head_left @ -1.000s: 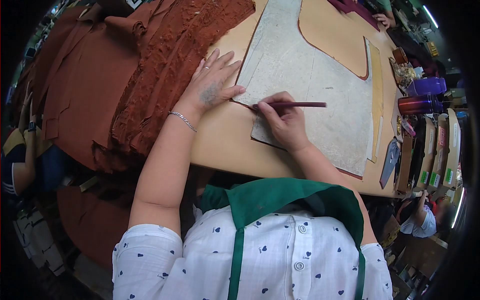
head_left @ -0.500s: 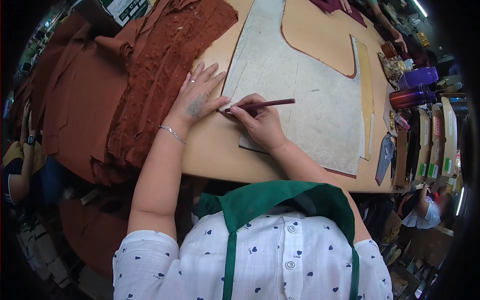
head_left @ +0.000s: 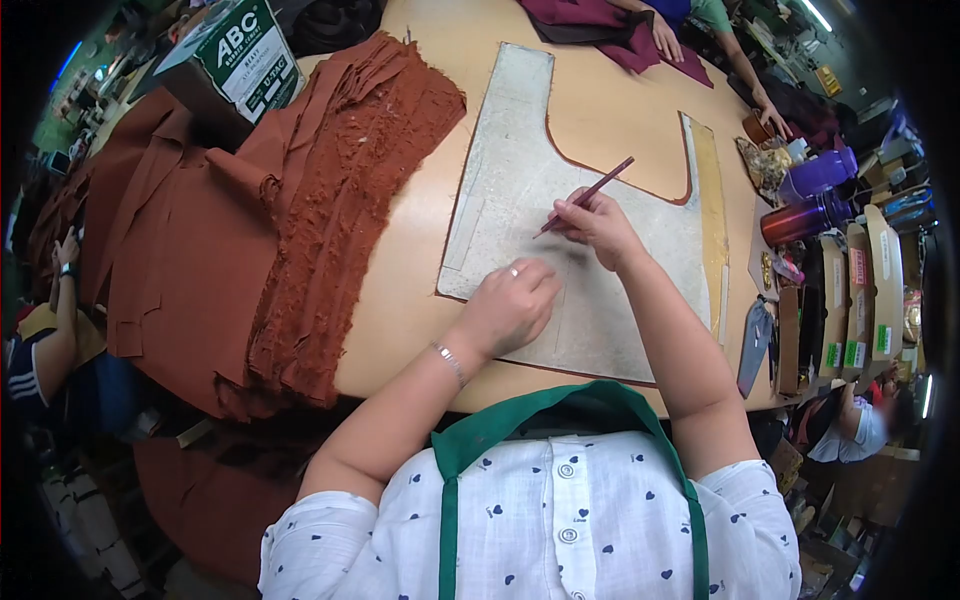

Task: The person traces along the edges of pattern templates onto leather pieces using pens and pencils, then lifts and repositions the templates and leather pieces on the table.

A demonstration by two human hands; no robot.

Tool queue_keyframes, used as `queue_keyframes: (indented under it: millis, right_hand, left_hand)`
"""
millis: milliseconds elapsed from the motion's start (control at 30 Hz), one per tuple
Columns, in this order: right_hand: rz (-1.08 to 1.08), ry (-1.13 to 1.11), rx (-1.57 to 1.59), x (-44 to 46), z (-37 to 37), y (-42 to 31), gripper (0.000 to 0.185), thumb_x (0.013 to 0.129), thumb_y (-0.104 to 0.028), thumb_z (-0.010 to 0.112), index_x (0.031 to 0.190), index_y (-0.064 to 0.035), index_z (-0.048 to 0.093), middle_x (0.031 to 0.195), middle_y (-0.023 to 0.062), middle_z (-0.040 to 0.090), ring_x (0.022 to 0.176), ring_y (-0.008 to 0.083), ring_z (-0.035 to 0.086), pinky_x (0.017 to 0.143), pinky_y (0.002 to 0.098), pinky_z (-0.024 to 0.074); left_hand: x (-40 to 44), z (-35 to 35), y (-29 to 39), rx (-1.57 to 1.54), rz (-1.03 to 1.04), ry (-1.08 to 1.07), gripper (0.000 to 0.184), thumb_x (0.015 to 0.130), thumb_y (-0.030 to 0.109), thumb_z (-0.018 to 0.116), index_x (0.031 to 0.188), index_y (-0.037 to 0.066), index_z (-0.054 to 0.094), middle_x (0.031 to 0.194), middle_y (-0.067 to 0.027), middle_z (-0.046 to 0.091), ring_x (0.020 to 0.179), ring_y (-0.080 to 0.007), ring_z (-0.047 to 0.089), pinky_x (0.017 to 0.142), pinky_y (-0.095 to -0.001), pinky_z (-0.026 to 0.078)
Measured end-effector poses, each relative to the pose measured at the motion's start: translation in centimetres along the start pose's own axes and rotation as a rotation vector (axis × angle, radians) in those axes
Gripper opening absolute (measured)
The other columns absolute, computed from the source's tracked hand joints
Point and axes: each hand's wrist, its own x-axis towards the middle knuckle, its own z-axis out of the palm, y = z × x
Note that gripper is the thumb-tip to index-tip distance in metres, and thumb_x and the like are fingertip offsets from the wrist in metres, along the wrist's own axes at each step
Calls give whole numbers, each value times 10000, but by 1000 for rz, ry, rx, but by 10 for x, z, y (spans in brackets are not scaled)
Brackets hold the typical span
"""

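Note:
A large grey pattern template [head_left: 500, 130] with a deep curved cutout lies flat on the table, a thin reddish-brown edge showing around it. My right hand [head_left: 603, 232] is closed on a dark maroon pencil [head_left: 612, 173] over the middle of the template. The pencil slants, its tip pointing down and left; I cannot tell whether it touches the surface. Over the template's lower part is my left hand [head_left: 508, 305], its fingers curled downward. The fingertips are partly hidden, so whatever they may hold does not show.
Stacked reddish-brown sheets [head_left: 210, 240] with ragged edges fill the left side, beside a green-and-white box [head_left: 235, 65]. A purple bottle [head_left: 800, 218] and cardboard boxes [head_left: 833, 290] stand at the right. Another person's hand [head_left: 667, 40] rests near maroon material [head_left: 625, 55] across the table.
My left hand has left the template's left edge, moved right and curled. My right hand has carried the pencil up and right from that edge. The camera view has shifted.

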Motion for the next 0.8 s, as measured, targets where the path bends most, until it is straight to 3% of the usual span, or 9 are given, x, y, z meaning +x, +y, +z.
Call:
queue_keyframes:
  millis: [133, 233, 333, 433, 467, 500, 567, 700, 800]
  right_hand:
    - [-23, -5, 60, 19, -3, -2, 228, 795, -272, 638, 812, -73, 527, 783, 32, 589, 714, 95, 557, 602, 205, 411]
    - [-76, -40, 107, 27, 1, -3, 238, 797, -278, 636, 821, -68, 526, 786, 37, 588, 709, 93, 557, 599, 205, 413]
    - [-108, -15, 165, 42, 6, -1, 239, 800, -271, 631, 816, -53, 535, 771, 41, 586, 711, 90, 553, 617, 208, 419]
    - [-223, -160, 16, 47, 27, -1, 160, 817, -218, 611, 793, -77, 539, 763, 35, 606, 695, 78, 566, 575, 187, 419]
    - [-114, -221, -93, 37, 38, -17, 176, 807, -207, 623, 791, -48, 548, 717, 23, 587, 647, 68, 542, 535, 193, 411]
    - [-150, -234, -258, 39, 47, -16, 191, 801, -209, 631, 789, -39, 545, 688, 9, 571, 600, 63, 517, 507, 202, 402]
    - [-174, -277, -284, 40, 56, -22, 196, 802, -214, 629, 785, -38, 545, 687, 11, 568, 588, 68, 518, 497, 206, 402]
    - [-293, -24, 43, 65, 28, -21, 279, 757, -252, 670, 836, 1, 582, 728, 45, 599, 647, 106, 535, 587, 238, 436]
    - [-276, 195, 215, 83, -26, -31, 224, 798, -244, 631, 866, -62, 520, 761, 47, 611, 663, 95, 575, 553, 196, 415]
  left_hand:
    - [21, 6, -7, 333, -134, -7, 446, 805, 291, 534, 1173, 49, 459, 1249, -113, 404, 1209, -282, 339, 943, -495, 330]
    - [14, 16, -17, 381, -188, -9, 542, 828, 401, 472, 1255, 76, 394, 1322, -115, 331, 1262, -292, 252, 950, -575, 261]
    - [15, 15, -17, 359, -215, -42, 566, 827, 431, 461, 1268, 84, 388, 1344, -116, 310, 1266, -311, 238, 949, -585, 250]
    - [17, 13, -16, 346, -245, -59, 570, 818, 428, 476, 1264, 83, 393, 1323, -119, 329, 1258, -311, 247, 949, -583, 244]
    - [16, 14, -16, 353, -256, -66, 568, 815, 425, 481, 1262, 84, 396, 1315, -121, 335, 1252, -312, 255, 947, -580, 246]
    - [16, 14, -16, 363, -263, -71, 566, 812, 422, 485, 1260, 86, 399, 1307, -123, 341, 1246, -313, 262, 945, -576, 247]
    - [18, 12, -16, 360, -261, -59, 552, 805, 409, 499, 1244, 86, 412, 1280, -124, 360, 1218, -310, 293, 935, -568, 258]
    - [38, -7, -12, 288, -274, -116, 468, 794, 364, 532, 1161, 80, 469, 1185, -111, 425, 1123, -287, 383, 899, -527, 310]
    - [70, -10, -32, 282, -263, -102, 374, 801, 326, 536, 1073, 70, 516, 1098, -92, 476, 1053, -264, 433, 867, -469, 358]
